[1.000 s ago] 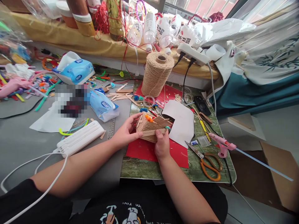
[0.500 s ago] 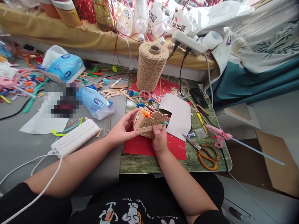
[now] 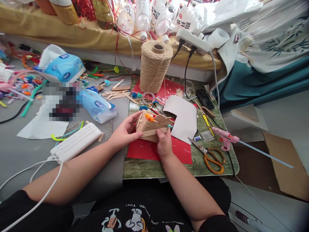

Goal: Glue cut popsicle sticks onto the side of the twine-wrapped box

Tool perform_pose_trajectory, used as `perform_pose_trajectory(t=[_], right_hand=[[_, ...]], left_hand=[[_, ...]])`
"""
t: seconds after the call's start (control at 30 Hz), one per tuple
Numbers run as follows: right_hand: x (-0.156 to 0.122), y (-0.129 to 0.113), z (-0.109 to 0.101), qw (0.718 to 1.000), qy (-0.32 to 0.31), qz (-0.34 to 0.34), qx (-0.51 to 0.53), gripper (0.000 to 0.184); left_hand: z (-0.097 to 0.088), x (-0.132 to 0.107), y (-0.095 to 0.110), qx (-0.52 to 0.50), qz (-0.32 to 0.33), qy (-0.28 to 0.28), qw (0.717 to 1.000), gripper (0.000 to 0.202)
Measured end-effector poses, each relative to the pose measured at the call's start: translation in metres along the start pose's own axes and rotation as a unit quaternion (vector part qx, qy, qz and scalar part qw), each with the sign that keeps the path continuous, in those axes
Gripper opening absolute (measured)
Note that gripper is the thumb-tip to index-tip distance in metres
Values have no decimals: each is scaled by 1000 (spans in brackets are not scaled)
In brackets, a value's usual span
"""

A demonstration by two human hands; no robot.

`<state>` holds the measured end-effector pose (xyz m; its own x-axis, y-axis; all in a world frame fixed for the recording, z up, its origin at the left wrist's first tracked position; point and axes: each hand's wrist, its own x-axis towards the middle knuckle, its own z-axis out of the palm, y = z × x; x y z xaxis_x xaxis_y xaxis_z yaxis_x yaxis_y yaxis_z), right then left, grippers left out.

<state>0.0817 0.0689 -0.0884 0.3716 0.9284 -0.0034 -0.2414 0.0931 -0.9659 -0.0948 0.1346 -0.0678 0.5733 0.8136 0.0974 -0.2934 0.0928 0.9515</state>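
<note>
Green board (image 3: 145, 172) lay below; left hand (image 3: 123, 133) gripped the twine-wrapped piece (image 3: 147, 126) at nine o'clock, right hand (image 3: 164, 145) at five, apparently for steadiness.

A black top (image 3: 151, 198) bears mostly white, seemingly cartoon print (image 3: 136, 220).

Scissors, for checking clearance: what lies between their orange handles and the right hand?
The head view shows red sheet, then green board, between the right hand and orange handles.
</note>
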Motion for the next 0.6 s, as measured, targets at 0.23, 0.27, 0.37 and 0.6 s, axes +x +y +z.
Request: perform_pose_trajectory(t=[0.23, 0.27, 0.37, 0.6], right_hand=[[0, 0, 0, 1000, -8, -2, 3, 68], [0, 0, 0, 1000, -10, -1, 2, 68], [0, 0, -1, 1000, -8, -1, 0, 66], [3, -2, -1, 1000, -1, 0, -24, 56]], left_hand=[[0, 0, 0, -3, -3, 1, 1000, 83], [0, 0, 1, -4, -2, 1, 1000, 82], [0, 1, 2, -4, -6, 0, 1000, 80], [3, 0, 5, 9, -2, 9, 1000, 82]])
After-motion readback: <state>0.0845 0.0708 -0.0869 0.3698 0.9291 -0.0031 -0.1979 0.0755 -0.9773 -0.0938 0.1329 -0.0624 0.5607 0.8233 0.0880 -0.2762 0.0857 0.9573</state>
